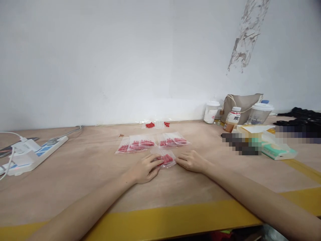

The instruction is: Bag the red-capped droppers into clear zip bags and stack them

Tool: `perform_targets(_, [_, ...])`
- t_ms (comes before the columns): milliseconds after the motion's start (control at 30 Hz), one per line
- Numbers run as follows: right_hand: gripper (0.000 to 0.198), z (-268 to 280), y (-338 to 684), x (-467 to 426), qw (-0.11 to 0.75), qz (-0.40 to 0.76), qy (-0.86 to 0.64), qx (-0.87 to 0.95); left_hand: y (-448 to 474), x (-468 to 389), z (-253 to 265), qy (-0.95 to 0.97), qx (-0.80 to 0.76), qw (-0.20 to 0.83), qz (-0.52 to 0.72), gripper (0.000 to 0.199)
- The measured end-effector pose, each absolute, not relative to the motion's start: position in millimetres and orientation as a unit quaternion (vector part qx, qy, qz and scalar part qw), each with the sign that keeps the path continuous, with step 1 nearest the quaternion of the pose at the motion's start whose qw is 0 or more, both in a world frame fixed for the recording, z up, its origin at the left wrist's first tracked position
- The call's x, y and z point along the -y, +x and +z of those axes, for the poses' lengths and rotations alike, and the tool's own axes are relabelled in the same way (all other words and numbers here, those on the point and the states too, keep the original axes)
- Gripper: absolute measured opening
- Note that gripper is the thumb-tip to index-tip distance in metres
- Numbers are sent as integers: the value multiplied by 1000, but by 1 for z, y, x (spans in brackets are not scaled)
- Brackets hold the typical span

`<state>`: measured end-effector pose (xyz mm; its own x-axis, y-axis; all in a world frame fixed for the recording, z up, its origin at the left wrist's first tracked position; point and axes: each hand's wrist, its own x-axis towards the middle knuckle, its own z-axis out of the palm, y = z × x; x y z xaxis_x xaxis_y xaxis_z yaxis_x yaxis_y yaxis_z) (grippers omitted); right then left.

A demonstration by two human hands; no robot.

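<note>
Clear plastic bag [172,164] of elongated red pieces [167,158]: light, slippery, I judge, best pinched edgewise; left hand [146,168] upon it, right hand [192,161] beside; grips I cannot tell.

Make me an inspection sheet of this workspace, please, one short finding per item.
Surface: brown tabletop, yellow strip along near edge.
Job's things: near bag of red pieces; behind it, two groups of overlapping bags; farther back, two red piles.
Clutter: lidded cups, bottle, beige bag, tissue pack, at right.
Grip: left hand on near bag; right hand beside its right edge, contact unclear.
Cables: white cable and grey cable by power strip, left.
Surroundings: pale wall, damaged patch upper right.
</note>
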<state>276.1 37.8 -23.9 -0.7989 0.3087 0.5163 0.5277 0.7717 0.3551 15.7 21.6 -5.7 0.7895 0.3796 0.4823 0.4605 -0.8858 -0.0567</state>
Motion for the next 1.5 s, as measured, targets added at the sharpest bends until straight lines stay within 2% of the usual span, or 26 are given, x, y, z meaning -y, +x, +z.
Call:
perform_targets(200, [23, -26, 261, -28, 302, -219, -262, 890, 7, -28, -14, -913, 161, 255, -275, 23])
perform_targets(433, [22, -27, 259, -22, 312, -200, -279, 886, 29, -22, -22, -883, 209, 280, -314, 18])
perform_targets(667, [19, -27, 263, -19, 302, -177, -294, 889, 30, -26, -19, -891, 166, 345, -244, 24])
perform_targets(967, [20, -22, 261, -20, 273, -337, -202, 878, 20, -26, -9, -895, 73, 365, -245, 21])
perform_targets(1167, [18, -24, 269, -21, 265, -346, -212, 875, 7, -25, -4, -891, 77, 369, -252, 26])
perform_targets(1500, [13, -22, 269, -16, 289, -310, -193, 885, 5, -26, -7, -895, 68, 358, -258, 21])
